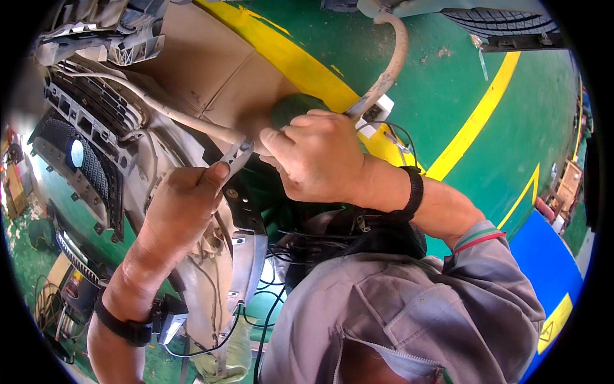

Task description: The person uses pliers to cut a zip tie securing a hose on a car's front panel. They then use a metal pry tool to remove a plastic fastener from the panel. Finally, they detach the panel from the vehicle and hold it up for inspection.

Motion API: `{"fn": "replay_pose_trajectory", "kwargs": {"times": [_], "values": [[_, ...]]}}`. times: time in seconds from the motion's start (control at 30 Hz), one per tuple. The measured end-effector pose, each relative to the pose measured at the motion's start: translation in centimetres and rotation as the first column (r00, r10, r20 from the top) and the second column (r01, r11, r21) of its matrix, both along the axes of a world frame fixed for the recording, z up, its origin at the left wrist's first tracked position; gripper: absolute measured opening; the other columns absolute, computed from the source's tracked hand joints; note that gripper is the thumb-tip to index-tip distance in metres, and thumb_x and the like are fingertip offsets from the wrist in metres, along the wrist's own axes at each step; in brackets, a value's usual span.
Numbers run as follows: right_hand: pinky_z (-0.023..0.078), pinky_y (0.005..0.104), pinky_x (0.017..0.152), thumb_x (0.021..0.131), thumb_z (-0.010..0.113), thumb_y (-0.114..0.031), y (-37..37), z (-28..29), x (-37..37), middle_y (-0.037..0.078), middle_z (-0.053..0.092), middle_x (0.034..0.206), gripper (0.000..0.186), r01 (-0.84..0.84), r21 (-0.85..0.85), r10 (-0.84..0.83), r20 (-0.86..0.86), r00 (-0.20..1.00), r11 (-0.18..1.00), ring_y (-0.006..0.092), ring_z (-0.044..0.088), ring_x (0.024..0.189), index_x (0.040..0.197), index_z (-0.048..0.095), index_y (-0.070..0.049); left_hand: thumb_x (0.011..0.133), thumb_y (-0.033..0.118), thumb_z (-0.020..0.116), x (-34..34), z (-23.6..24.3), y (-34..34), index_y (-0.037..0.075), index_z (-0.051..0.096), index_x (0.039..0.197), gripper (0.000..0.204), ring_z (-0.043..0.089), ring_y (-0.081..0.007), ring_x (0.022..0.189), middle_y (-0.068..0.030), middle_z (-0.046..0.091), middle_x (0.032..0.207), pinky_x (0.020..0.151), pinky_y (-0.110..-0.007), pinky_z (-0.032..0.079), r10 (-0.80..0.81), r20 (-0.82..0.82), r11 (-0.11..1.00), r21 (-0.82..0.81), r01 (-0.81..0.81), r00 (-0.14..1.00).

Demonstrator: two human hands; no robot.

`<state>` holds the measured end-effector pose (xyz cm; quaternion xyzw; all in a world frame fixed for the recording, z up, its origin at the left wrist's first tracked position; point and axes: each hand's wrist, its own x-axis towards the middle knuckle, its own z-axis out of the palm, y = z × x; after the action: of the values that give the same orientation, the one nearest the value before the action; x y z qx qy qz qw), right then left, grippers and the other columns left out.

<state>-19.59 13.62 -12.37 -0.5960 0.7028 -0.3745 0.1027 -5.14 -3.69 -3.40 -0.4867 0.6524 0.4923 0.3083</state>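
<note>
A dusty beige hose (169, 114) runs from the car's front structure at the left toward my hands. My left hand (185, 198) is closed round a silver metal tool that looks like pliers (238, 157), thumb on top. The tool's jaws are at the hose's end, just left of my right fingers; whether they grip it cannot be made out. My right hand (320, 153) is closed on a similar dusty hose (391, 64), which bends up and away at the far right. Whether the two lengths join is hidden by the right fingers.
Brown cardboard (204, 70) lies beyond the hose. A detached grille (80, 157) and other car parts stand at the left. Black cables (262, 323) hang near my body. A tyre (505, 22) is at the far right; yellow lines (476, 121) cross the green floor.
</note>
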Motion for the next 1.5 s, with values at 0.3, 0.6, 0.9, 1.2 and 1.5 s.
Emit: {"fn": "replay_pose_trajectory", "kwargs": {"times": [0.3,0.6,0.9,1.2,1.5], "values": [[0.044,0.0398,0.051,0.075,0.076,-0.008,0.1,0.2,0.2,0.005,0.055,0.060,0.018,0.028,0.007,-0.028,0.014,1.000,1.000,0.0266,0.057,0.055,0.089,0.065,-0.004,0.102,0.032,0.062,0.8,-0.5,0.8,0.003,0.066,0.075,0.040,0.059,-0.0280,0.051,-0.0134,0.062,0.061,0.051,-0.038,0.044,-0.383,-0.084,0.860,-0.395,0.322,0.920],[0.044,0.0376,0.050,0.073,0.080,-0.009,1.3,0.0,0.0,0.006,0.055,0.061,0.023,0.023,0.001,-0.023,0.010,1.000,1.000,0.0251,0.057,0.055,0.092,0.068,-0.003,0.099,0.025,0.064,-1.6,1.1,0.8,0.007,0.069,0.075,0.031,0.064,-0.0425,0.062,-0.0187,0.066,0.069,0.057,-0.050,0.049,-0.656,0.003,0.592,-0.618,0.518,0.754],[0.045,0.0378,0.051,0.071,0.078,-0.007,1.5,-0.5,-0.1,0.006,0.054,0.061,0.027,0.023,0.007,-0.023,-0.015,1.000,1.000,0.0253,0.057,0.055,0.095,0.068,-0.002,0.101,0.030,0.061,-2.1,0.8,2.0,0.003,0.071,0.078,0.038,0.066,-0.0451,0.074,-0.0220,0.068,0.075,0.066,-0.052,0.051,-0.365,0.029,0.860,-0.373,0.349,0.931],[0.049,0.0393,0.060,0.074,0.071,-0.015,1.8,-0.4,0.2,0.006,0.063,0.064,0.017,0.089,0.104,-0.084,-0.048,0.995,0.991,0.0255,0.065,0.064,0.086,0.063,-0.006,0.104,0.034,0.058,-1.7,-0.3,3.7,-0.002,0.069,0.078,0.046,0.063,-0.0505,0.073,-0.0279,0.065,0.074,0.067,-0.054,0.050,-0.341,0.024,0.839,-0.443,0.315,0.940],[0.051,0.0389,0.062,0.072,0.071,-0.015,1.9,-0.5,0.1,0.008,0.064,0.065,0.019,0.086,0.126,-0.079,-0.054,0.995,0.988,0.0265,0.066,0.064,0.087,0.064,-0.006,0.103,0.029,0.059,-2.2,-0.1,3.6,-0.001,0.068,0.076,0.041,0.063,-0.0489,0.069,-0.0267,0.064,0.070,0.061,-0.054,0.049,-0.533,0.066,0.664,-0.585,0.465,0.844]]}}
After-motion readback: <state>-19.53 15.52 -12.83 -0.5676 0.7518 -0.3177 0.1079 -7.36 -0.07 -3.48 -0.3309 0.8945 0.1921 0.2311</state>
